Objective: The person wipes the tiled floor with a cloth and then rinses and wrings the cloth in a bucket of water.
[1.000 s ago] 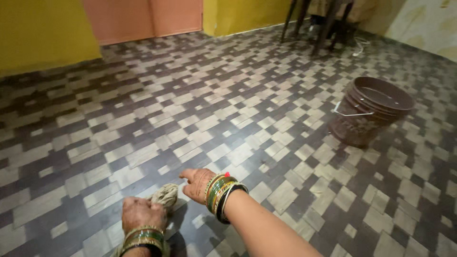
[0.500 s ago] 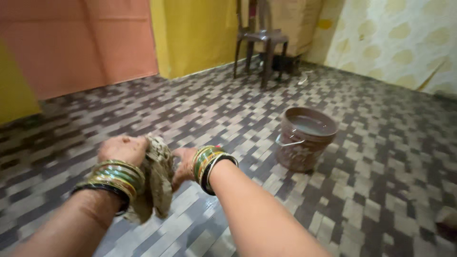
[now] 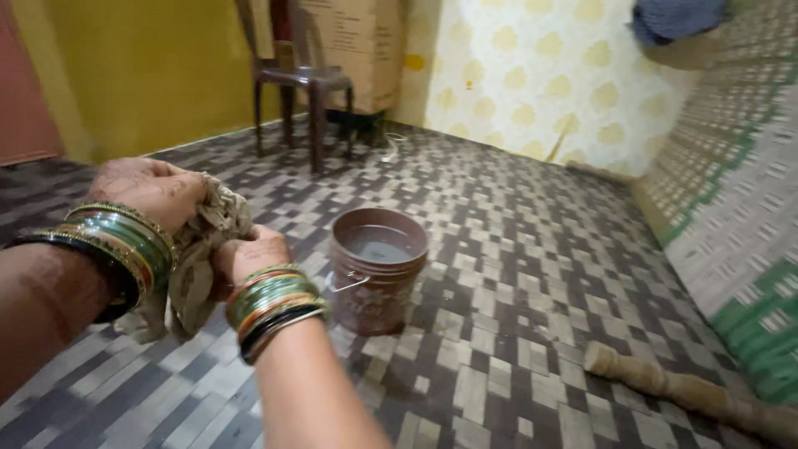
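A damp beige cloth (image 3: 198,258) hangs bunched between my two hands, lifted above the patterned floor. My left hand (image 3: 148,193) grips its top, with green and gold bangles on the wrist. My right hand (image 3: 249,254) closes on the cloth lower down, also wearing bangles. Just to the right of my hands stands a brown bucket (image 3: 376,281) holding water, with a wire handle folded down on its side.
A dark chair (image 3: 299,79) stands by the yellow wall, with a cardboard box (image 3: 353,50) behind it. A rolled beige mat (image 3: 690,391) lies on the floor at the right, beside a green-and-white woven mat (image 3: 736,208) leaning up.
The cloth came up off the floor and both hands now hold it. The view swung right, bringing the bucket close in front of my hands.
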